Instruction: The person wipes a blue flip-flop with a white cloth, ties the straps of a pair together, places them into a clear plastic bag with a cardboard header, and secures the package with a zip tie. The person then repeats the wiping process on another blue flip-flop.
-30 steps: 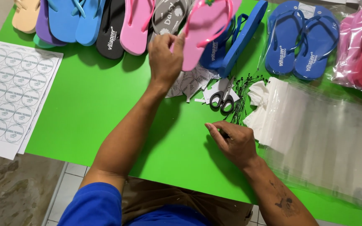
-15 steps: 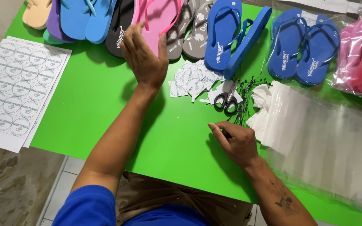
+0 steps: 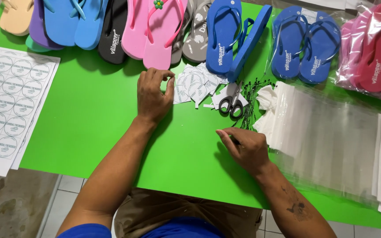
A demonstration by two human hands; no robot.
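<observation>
- The left hand (image 3: pixel 153 94) has come back down from the row of sandals, where it was reaching half a second ago, and is now resting low on the green tabletop (image 3: pixel 89 128), its fingertips curling at the edge of the pile of cut round labels (image 3: pixel 197 86).
- The right hand (image 3: pixel 243 147) is sitting where it was earlier, at about 5 o'clock from the left hand, pinching something thin and dark between thumb and fingers; what that is, is too small to tell.
- The left hand is bending loosely, thumb and forefinger nearly meeting at the labels; whether it is gripping one cannot be told.
- At 12 o'clock from the right hand, black-handled scissors (image 3: pixel 231 102) are lying on the labels' right edge, with a heap of thin black ties (image 3: pixel 253 94) just beside them.
- At 3 o'clock from the right hand, a stack of clear plastic bags (image 3: pixel 327 132) is spreading across the tabletop.
- At 9 o'clock from the left hand, a white sheet of uncut round labels (image 3: pixel 5 101) is hanging over the tabletop's edge.
- Farthest off, at 12 o'clock, the sandals are lining the far edge: a pink pair (image 3: pixel 159 31) just beyond the left hand, a royal blue pair (image 3: pixel 225 35) with one sandal tipping on its side, and bagged blue sandals (image 3: pixel 307 46) to the right.
</observation>
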